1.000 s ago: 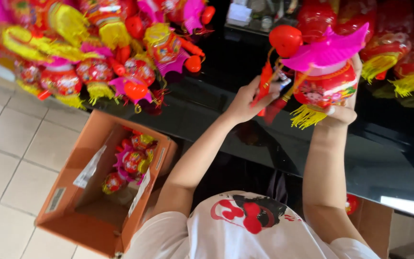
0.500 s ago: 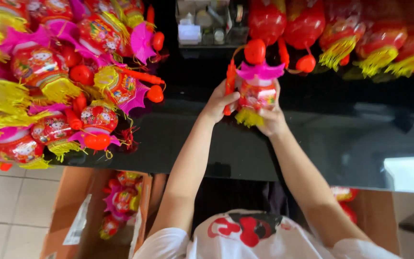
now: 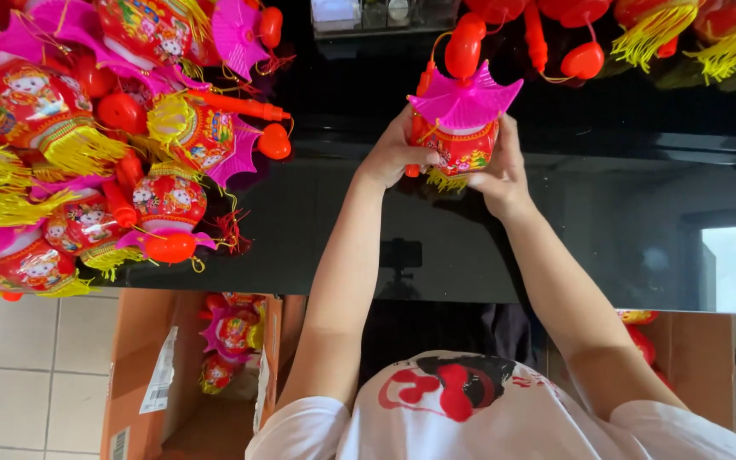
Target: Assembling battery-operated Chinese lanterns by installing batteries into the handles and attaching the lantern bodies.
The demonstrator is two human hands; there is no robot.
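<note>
Both of my hands hold one small toy lantern (image 3: 462,140) over a glossy black table (image 3: 606,230). The lantern has a red printed body, a pink pagoda-shaped roof, a yellow fringe and a red handle piece on top. My left hand (image 3: 392,155) grips its left side. My right hand (image 3: 502,170) cups its right side and underside. My arms reach forward from my white shirt with its red and black print (image 3: 462,400).
A heap of similar lanterns (image 3: 87,145) covers the table's left part, and more lie along the far right edge (image 3: 683,30). An open cardboard box (image 3: 134,375) with a few lanterns stands on the tiled floor at lower left. Another box (image 3: 692,349) stands at lower right.
The lantern has come in from the right to the middle of the view, and both hands have closed around its body. The pink roof now faces up towards me.
</note>
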